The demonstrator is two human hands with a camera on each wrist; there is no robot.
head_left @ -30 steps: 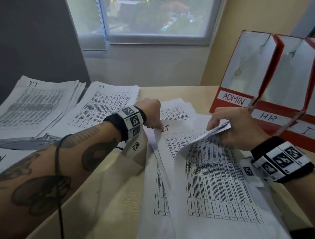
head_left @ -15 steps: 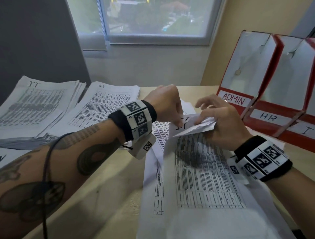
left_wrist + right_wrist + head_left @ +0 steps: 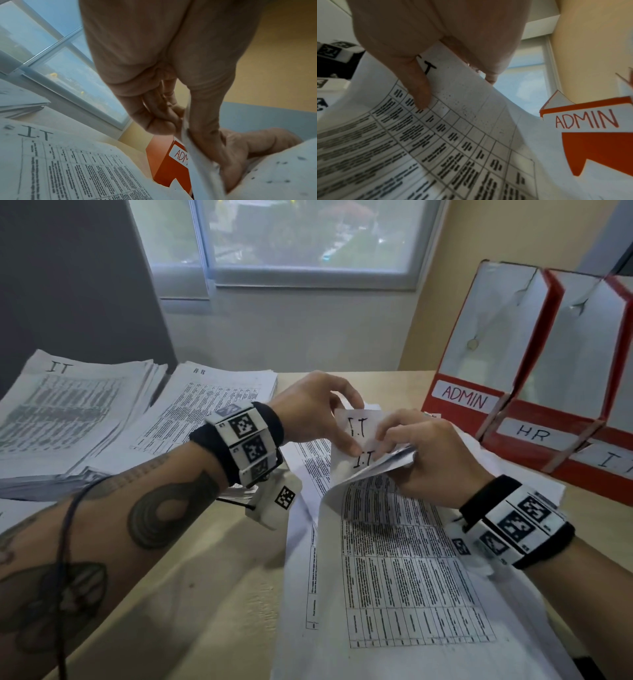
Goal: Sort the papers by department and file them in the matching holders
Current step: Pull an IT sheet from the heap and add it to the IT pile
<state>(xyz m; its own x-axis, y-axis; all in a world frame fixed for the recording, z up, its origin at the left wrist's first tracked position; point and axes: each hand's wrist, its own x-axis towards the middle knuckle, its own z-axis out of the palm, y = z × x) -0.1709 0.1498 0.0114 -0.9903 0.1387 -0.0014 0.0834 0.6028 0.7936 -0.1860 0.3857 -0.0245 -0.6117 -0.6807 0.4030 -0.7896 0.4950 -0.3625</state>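
Handwritten "I.T" on two sheet corners (image 3: 359,436) pinched between the fingers (image 3: 352,445). "IT" atop the far-left stack (image 3: 61,368), "HR" atop the next stack (image 3: 199,371). Past the fingers, holder labels "ADMIN" (image 3: 464,398), "HR" (image 3: 533,433), and a cut-off "I" (image 3: 608,461).

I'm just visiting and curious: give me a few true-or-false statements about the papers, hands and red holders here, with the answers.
1. Both the left hand and the right hand pinch paper corners. True.
2. The lifted sheets are marked HR. False: they read I.T.
3. The nearest red holder is labelled ADMIN. True.
4. The far-left stack is marked ADMIN. False: IT is written on it.
5. The HR holder stands left of ADMIN. False: it stands to its right.
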